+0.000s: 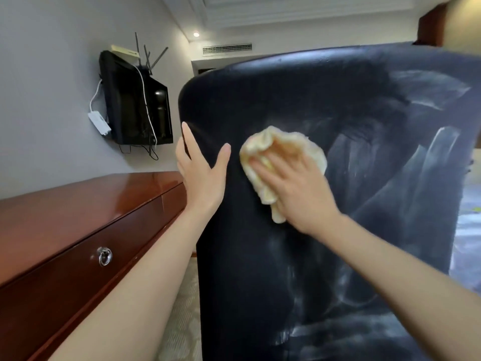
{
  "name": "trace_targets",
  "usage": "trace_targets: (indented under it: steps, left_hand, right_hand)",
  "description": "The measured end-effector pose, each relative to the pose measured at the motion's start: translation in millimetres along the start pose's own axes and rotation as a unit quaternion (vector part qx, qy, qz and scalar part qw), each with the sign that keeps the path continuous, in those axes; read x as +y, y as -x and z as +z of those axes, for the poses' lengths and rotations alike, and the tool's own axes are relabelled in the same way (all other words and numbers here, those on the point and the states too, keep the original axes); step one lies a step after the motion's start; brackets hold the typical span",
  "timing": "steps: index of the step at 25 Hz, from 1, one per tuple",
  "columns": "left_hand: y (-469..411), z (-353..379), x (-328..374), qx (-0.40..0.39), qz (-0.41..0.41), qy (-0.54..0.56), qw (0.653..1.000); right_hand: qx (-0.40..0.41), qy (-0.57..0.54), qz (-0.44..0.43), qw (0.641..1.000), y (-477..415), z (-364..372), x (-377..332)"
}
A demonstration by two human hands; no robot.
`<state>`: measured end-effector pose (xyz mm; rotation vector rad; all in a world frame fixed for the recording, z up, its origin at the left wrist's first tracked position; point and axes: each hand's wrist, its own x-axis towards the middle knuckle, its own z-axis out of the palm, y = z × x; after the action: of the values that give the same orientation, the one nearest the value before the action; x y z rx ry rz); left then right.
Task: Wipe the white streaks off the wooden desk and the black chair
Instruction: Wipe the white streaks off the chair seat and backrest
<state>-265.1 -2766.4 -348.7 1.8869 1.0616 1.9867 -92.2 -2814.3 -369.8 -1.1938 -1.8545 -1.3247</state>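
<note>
The black chair [299, 95] fills the middle and right of the view, its leather backrest facing me. White streaks [432, 162] smear its right half and lower part. My left hand [201, 173] lies flat on the backrest's left edge, fingers straight, thumb spread. My right hand [294, 188] presses a crumpled yellow cloth [276, 149] against the backrest with flat fingers. The wooden desk [86, 204] stands to the left, glossy red-brown, with a drawer and a metal ring pull [105, 256].
A black television [135, 100] hangs on the grey wall at the left, with a router on top and white cables and an adapter [99, 123] dangling. Patterned carpet [182, 321] shows between desk and chair. A bed edge [468, 225] lies at the far right.
</note>
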Motion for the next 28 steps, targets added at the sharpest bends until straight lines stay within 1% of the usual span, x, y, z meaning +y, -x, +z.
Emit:
trace_targets:
  steps: [3, 5, 7, 9, 11, 14, 18, 21, 23, 24, 26, 28]
  left_hand:
    - [2, 9, -13, 0.019, 0.033, -0.037, 0.999]
    - [2, 14, -15, 0.039, 0.035, -0.053, 0.997]
    - [2, 16, -14, 0.05, 0.03, -0.057, 0.997]
    - [3, 16, -15, 0.048, 0.026, -0.059, 0.997]
    - [2, 15, -17, 0.046, 0.031, -0.069, 0.996]
    - [2, 15, -19, 0.05, 0.039, -0.078, 0.995]
    - [1, 17, -21, 0.06, 0.045, -0.065, 0.995]
    - [1, 17, -21, 0.059, 0.045, -0.067, 0.995]
    - [0, 18, -20, 0.062, 0.047, -0.068, 0.995]
    - [1, 18, -20, 0.064, 0.05, -0.067, 0.994]
    - [1, 19, -22, 0.071, 0.055, -0.068, 0.994]
    - [1, 20, -25, 0.077, 0.063, -0.067, 0.993]
  right_hand:
    - [-0.078, 0.027, -0.082, 0.993, 38, 17, -22]
    - [-0.113, 0.047, -0.155, 0.98, 66, 26, -27]
    - [-0.122, 0.049, -0.217, 0.967, 87, 30, -20]
    - [-0.117, 0.054, -0.231, 0.964, 98, 30, -9]
    - [-0.088, 0.044, -0.18, 0.979, 100, 27, 2]
    - [-0.003, 0.015, -0.04, 0.999, 84, 15, 22]
    - [0.066, -0.008, 0.122, 0.99, 36, -15, 53]
    - [0.095, -0.021, 0.21, 0.973, 5, -25, 55]
    - [0.113, -0.03, 0.239, 0.964, -6, -20, 42]
    - [0.119, -0.034, 0.235, 0.964, -8, -16, 32]
    - [0.115, -0.041, 0.186, 0.975, -2, -3, 12]
    - [0.073, -0.045, 0.13, 0.988, 14, 10, -7]
